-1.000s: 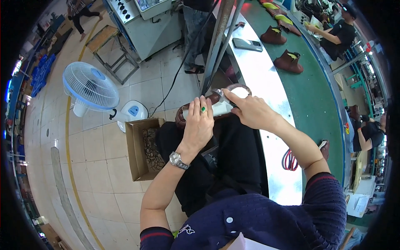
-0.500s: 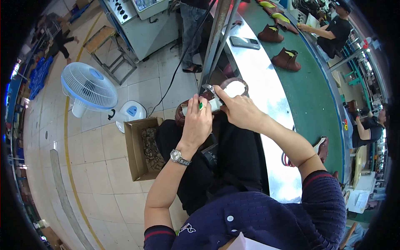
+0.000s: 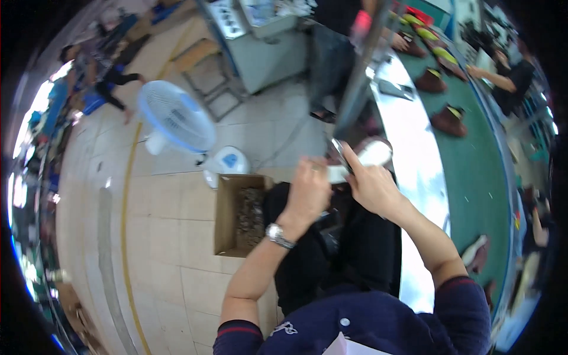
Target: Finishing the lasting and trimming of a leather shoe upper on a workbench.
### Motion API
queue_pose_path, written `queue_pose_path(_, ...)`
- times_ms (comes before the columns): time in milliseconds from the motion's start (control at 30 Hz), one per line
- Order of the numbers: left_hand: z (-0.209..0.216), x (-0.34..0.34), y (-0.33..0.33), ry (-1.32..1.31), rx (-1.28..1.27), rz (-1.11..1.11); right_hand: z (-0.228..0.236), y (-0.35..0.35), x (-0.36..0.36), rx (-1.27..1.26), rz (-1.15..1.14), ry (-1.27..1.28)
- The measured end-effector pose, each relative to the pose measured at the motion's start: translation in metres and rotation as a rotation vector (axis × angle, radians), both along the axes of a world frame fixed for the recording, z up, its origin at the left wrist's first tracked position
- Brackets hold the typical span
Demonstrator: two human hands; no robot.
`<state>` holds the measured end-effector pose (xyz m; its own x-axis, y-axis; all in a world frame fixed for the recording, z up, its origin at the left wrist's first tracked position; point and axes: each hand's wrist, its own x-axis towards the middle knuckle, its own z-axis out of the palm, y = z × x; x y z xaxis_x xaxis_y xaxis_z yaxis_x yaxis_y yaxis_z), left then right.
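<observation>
A brown shoe with a white sole [image 3: 377,152] lies sole up above my knees, mostly behind my hands. My left hand [image 3: 309,190], with a wristwatch on that arm, curls its fingers at the shoe's near-left part, smeared by motion. My right hand [image 3: 374,186] is closed around a narrow metal tool [image 3: 339,148], its index finger stretched along it. The tool's tip is at the shoe; its exact kind cannot be made out. Between the two hands part of the pale sole shows.
On the left stand a cardboard box [image 3: 228,216] with dark scraps, a fan [image 3: 177,115] and a stool [image 3: 198,56]. To the right runs a metal ledge [image 3: 417,177] with a phone [image 3: 395,90], beside a green belt [image 3: 473,171] carrying brown shoes. Other people work around.
The whole view has shifted, so everything sits farther right and is blurred. My left hand looks shifted slightly on the shoe. The tool stays in my right hand.
</observation>
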<state>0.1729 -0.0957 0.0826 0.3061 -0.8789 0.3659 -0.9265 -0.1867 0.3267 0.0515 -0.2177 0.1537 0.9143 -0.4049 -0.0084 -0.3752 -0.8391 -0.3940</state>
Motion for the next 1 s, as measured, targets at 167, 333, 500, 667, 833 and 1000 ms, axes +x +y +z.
queue_pose_path(167,-0.007,-0.010,-0.001,0.039,0.033,0.032,0.008,-0.007,-0.003,0.040,0.025,0.126)
queue_pose_path(333,-0.006,-0.013,0.000,0.078,-0.057,0.050,-0.017,0.002,-0.001,0.003,-0.038,0.127)
queue_pose_path(500,-0.022,-0.016,0.000,-0.134,0.007,0.078,-0.002,-0.032,-0.003,-0.016,0.032,-0.012)
queue_pose_path(667,-0.004,-0.010,0.005,-0.066,0.006,-0.049,-0.019,-0.066,-0.027,-0.173,-0.007,0.004)
queue_pose_path(833,0.003,-0.038,0.063,0.402,-0.234,0.055,0.035,-0.013,-0.048,0.217,0.102,0.266)
queue_pose_path(1000,-0.003,-0.053,0.113,0.539,-0.076,0.333,0.035,0.014,-0.062,0.650,0.175,0.250)
